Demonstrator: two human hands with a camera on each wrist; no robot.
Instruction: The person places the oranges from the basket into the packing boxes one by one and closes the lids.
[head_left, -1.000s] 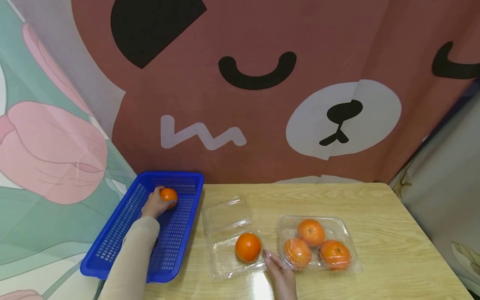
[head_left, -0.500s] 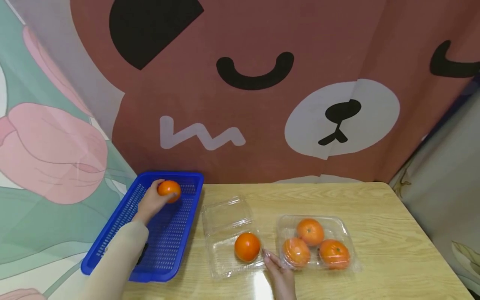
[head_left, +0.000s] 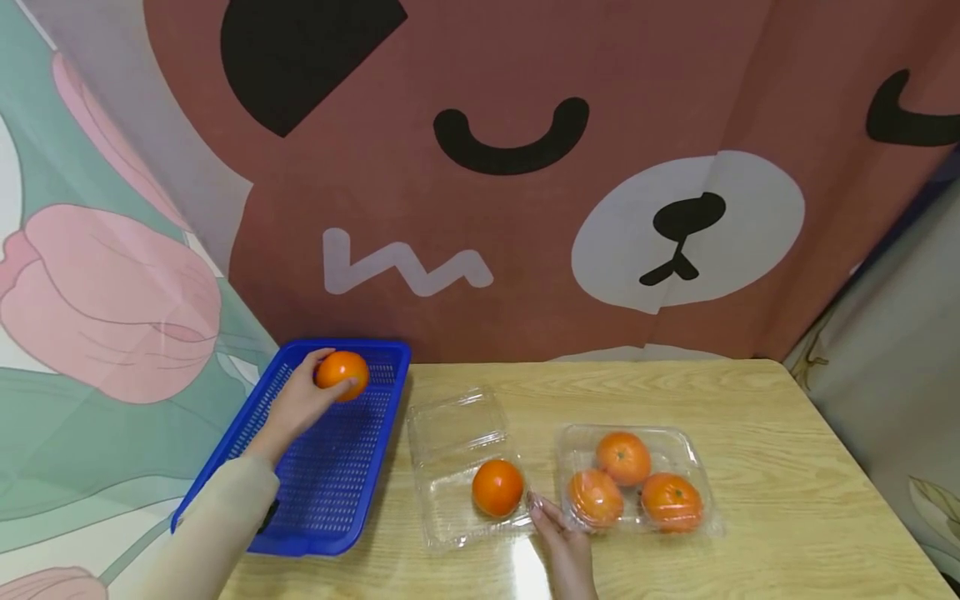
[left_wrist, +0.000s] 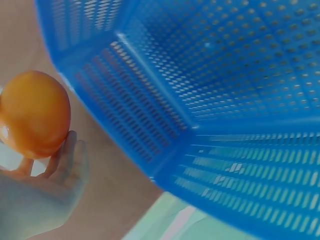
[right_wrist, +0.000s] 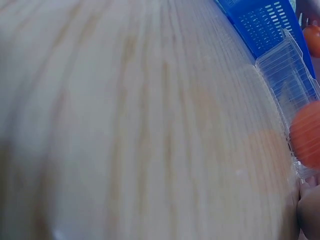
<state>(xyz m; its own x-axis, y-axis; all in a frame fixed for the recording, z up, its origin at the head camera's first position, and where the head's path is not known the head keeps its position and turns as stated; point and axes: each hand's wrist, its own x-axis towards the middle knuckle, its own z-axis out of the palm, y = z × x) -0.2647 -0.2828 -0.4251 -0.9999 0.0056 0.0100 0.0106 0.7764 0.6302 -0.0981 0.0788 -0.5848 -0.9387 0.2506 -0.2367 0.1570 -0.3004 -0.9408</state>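
My left hand [head_left: 294, 407] grips an orange [head_left: 345, 372] above the far end of the blue perforated basket [head_left: 381, 446]. In the left wrist view, this orange [left_wrist: 35, 115] is level with the basket's far rim, fingers curled under it. My right hand [head_left: 564, 546] pinches the right edge of an open clear plastic clamshell box [head_left: 445, 515]. Inside that box sits one orange [head_left: 498, 488], and its lid lies folded back toward the wall. The right wrist view catches only part of the right hand [right_wrist: 309, 207], at the box's rim.
A second clear box [head_left: 671, 450], lid down, stands right of my right hand with three orange citrus fruits [head_left: 623, 458] inside. Everything rests on a light wooden table [head_left: 780, 467]. A printed bear curtain [head_left: 525, 250] hangs right behind the table.
My left hand has lifted the orange up from the basket's floor, drifting slightly toward its far end. The right hand and both clear boxes stay in place.
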